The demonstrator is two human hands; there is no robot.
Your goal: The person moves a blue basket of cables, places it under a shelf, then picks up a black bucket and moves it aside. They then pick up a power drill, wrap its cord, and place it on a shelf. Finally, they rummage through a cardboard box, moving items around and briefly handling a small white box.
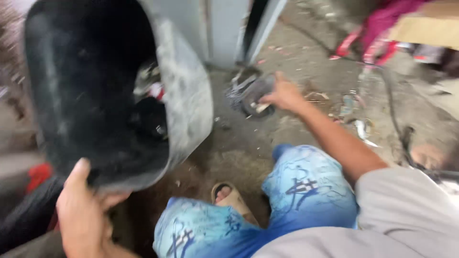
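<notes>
My left hand (83, 210) grips the lower rim of a large grey plastic bin (186, 91) that is tipped on its side, its black inside facing me. Bits of rubbish (150, 91) lie deep inside it. My right hand (284, 93) reaches out over the dirt floor and closes on a dark crumpled piece of waste (248, 93) lying by a grey metal post. The view is blurred by motion.
My knees in blue patterned trousers (306, 186) and a sandalled foot (229, 196) are below. A grey metal frame (224, 28) stands behind the bin. A black cable (397, 119), scattered litter, a pink-red cloth (377, 28) and cardboard (425, 26) lie to the right.
</notes>
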